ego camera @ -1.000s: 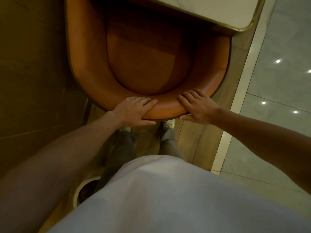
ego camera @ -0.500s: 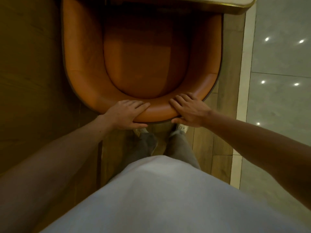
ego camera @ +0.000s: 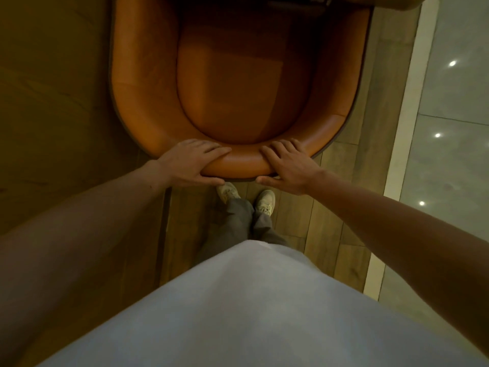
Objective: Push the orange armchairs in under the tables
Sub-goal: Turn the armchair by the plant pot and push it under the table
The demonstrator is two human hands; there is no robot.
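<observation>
An orange leather armchair (ego camera: 148,107) with a curved back fills the upper middle of the head view, seen from above. My left hand (ego camera: 189,162) grips the top of its backrest, fingers over the rim and thumb underneath. My right hand (ego camera: 288,165) grips the same rim a little to the right. The chair's front end lies under the gold-edged table (ego camera: 397,2), of which only a corner shows at the top right.
A wood-panelled wall (ego camera: 53,102) runs close along the chair's left side. Wooden floor planks (ego camera: 330,207) lie under my feet. A pale strip (ego camera: 407,115) separates them from glossy grey tiles (ego camera: 455,154) on the right.
The armchair has slid forward and straightened under the table, with both hands still on its backrest. Less of the tabletop shows now, and my feet have stepped forward.
</observation>
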